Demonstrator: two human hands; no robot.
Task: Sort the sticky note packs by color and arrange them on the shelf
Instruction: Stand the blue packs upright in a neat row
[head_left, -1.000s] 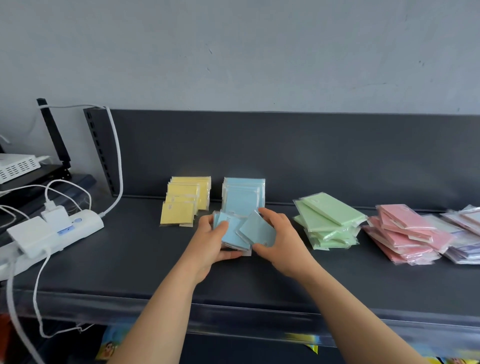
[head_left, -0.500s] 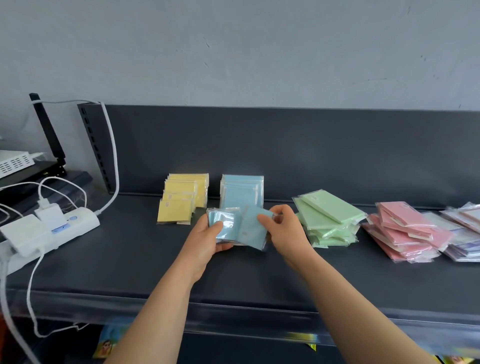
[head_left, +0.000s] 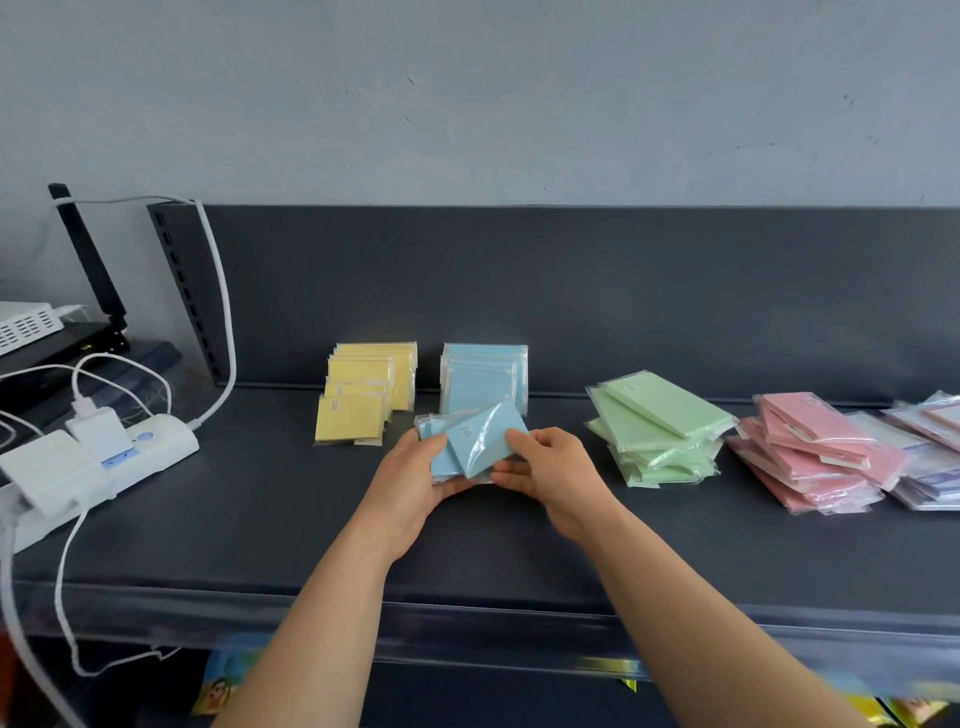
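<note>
Both hands clamp the loose blue packs (head_left: 475, 441): my left hand (head_left: 415, 475) cradles them, my right hand (head_left: 545, 467) pinches the top one, just before the standing blue row (head_left: 485, 376) on the shelf (head_left: 260, 519). Squaring them up comes first, I judge; then they join that row.

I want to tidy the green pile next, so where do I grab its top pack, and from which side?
Probably pinch the top green pack at its near right corner, coming from the front right. It lies flat but skewed on the green pile, and that corner seems to jut past the packs below.
</note>
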